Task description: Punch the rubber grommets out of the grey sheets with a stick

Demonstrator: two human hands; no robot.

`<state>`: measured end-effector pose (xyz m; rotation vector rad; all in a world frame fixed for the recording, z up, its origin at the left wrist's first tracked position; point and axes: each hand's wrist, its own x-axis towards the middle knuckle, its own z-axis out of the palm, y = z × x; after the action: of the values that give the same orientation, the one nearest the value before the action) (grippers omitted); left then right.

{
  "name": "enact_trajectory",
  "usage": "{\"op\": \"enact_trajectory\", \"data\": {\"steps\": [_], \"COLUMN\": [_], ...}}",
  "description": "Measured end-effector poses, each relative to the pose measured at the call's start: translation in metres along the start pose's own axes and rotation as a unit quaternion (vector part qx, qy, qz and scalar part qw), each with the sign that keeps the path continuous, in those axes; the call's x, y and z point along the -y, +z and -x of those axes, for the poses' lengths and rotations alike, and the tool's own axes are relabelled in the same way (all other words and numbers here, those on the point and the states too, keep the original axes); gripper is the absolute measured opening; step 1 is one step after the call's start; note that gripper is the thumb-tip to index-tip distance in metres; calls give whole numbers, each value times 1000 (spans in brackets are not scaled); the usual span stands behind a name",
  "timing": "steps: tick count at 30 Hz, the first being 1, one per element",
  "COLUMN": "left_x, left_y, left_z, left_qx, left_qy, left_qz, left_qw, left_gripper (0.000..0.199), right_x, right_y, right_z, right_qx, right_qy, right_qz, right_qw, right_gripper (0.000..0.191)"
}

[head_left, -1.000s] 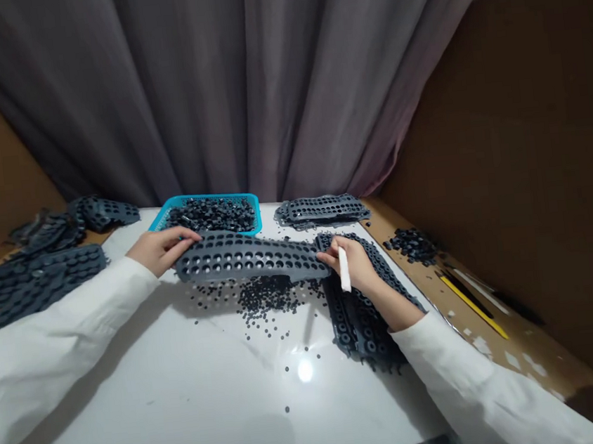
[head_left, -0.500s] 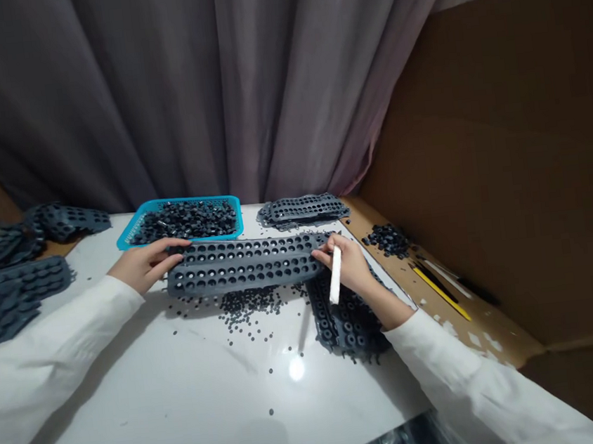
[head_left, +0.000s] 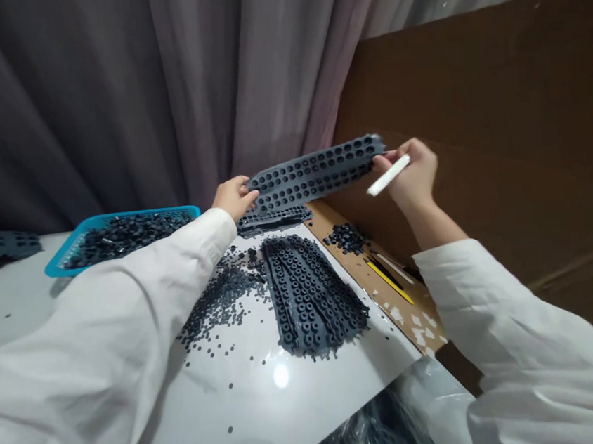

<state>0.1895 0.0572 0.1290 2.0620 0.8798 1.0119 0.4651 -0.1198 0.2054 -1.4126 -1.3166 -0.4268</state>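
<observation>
A long dark grey rubber strip with rows of round holes (head_left: 317,170) is held up above the table, its right end higher than its left. My left hand (head_left: 234,199) is closed on the left end, thumb and fingers pinching it. At the other end my right hand (head_left: 412,171) grips the strip and also carries a white stick (head_left: 388,175) between its fingers. Below the strip, a pile of similar strips with raised rings (head_left: 309,295) lies on the table. Another holed strip stack (head_left: 275,218) is partly hidden behind the raised one.
A blue basket (head_left: 59,259) full of small black parts stands at the back left. Small dark discs (head_left: 224,296) lie scattered on the white table (head_left: 191,431). Along the cardboard edge are black bits (head_left: 347,238) and a yellow tool (head_left: 390,281). Clear plastic (head_left: 376,432) lies at the front.
Both hands have lifted the strip up and to the right, tilting its right end higher. The view has turned right, and the ringed pile is now uncovered.
</observation>
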Motion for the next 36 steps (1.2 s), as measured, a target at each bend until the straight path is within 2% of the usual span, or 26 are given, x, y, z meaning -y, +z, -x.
{"op": "enact_trajectory", "data": {"steps": [1, 2, 4, 5, 6, 9, 11, 13, 17, 21, 23, 26, 29, 32, 34, 36], "left_x": [-1, -2, 2, 5, 8, 19, 23, 25, 25, 29, 31, 30, 27, 27, 30, 33], "left_y": [12, 24, 47, 58, 69, 98, 114, 127, 140, 131, 118, 95, 79, 79, 85, 92], "left_z": [-9, -16, -26, -28, -29, -29, -29, -32, -38, -32, -20, 10, 47, 77, 90, 96], "left_qx": [11, 23, 47, 59, 72, 123, 162, 192, 223, 238, 232, 224, 246, 256, 246, 231], "left_qy": [-5, -10, -19, -24, -30, -48, -54, -56, -34, 6, 35, 96, 150, 166, 156, 141], "left_qz": [22, 43, 73, 82, 87, 85, 77, 66, 33, -22, -51, -79, -78, -65, -56, -47], "left_qw": [1000, 999, 996, 995, 993, 988, 982, 978, 974, 971, 971, 967, 954, 950, 955, 962], "left_gripper": [24, 22, 23, 24, 25, 27, 27, 27, 27, 27, 25, 20, 14, 14, 17, 19], "right_x": [2, 3, -1, -4, -8, -20, -25, -26, -23, -17, -14, -8, 0, 10, 15, 15], "right_y": [-12, -24, -42, -49, -54, -64, -66, -66, -64, -65, -71, -81, -79, -57, -32, -3], "right_z": [7, 18, 58, 84, 112, 193, 231, 250, 260, 267, 269, 267, 253, 227, 207, 190], "right_qx": [-49, -71, -69, -50, 32, 148, 182, 190, 177, 256, 268, 209, 170, 193, 237, 284], "right_qy": [7, 8, 10, 16, 42, 82, 103, 130, 155, 149, 151, 174, 204, 201, 175, 169], "right_qz": [-4, -3, 8, 14, 8, 7, 6, 11, 2, -28, -37, -59, -103, -117, -107, -145], "right_qw": [999, 997, 998, 999, 999, 986, 978, 973, 972, 955, 951, 961, 959, 953, 950, 932], "right_gripper": [35, 37, 38, 39, 38, 34, 36, 36, 34, 29, 26, 20, 40, 51, 48, 40]}}
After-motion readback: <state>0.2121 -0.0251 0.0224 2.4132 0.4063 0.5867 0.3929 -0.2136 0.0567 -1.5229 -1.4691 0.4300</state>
